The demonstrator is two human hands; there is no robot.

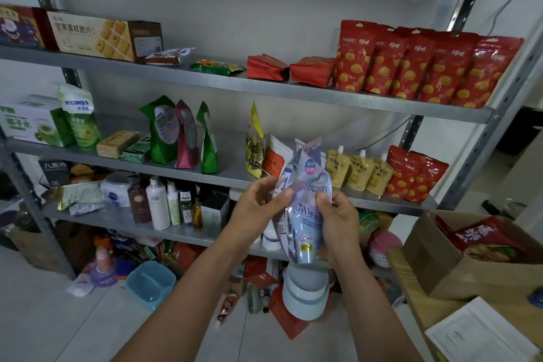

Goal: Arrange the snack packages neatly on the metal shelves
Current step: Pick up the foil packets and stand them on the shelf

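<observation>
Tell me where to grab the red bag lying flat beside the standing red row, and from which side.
Grip the red bag across its near end, coming from the front. It lies flat with that end facing the shelf edge, and the standing row blocks its right side. The right hand and left hand both hold pouches, so free one first.

The pouch (308, 214) you hold in your left hand (258, 206) and right hand (338, 220) is glossy plastic film. Above them, the shelf (205, 76) is dull grey metal, the red bags (426, 64) shiny plastic. Right of them, the box (435, 250) is matt cardboard.
</observation>
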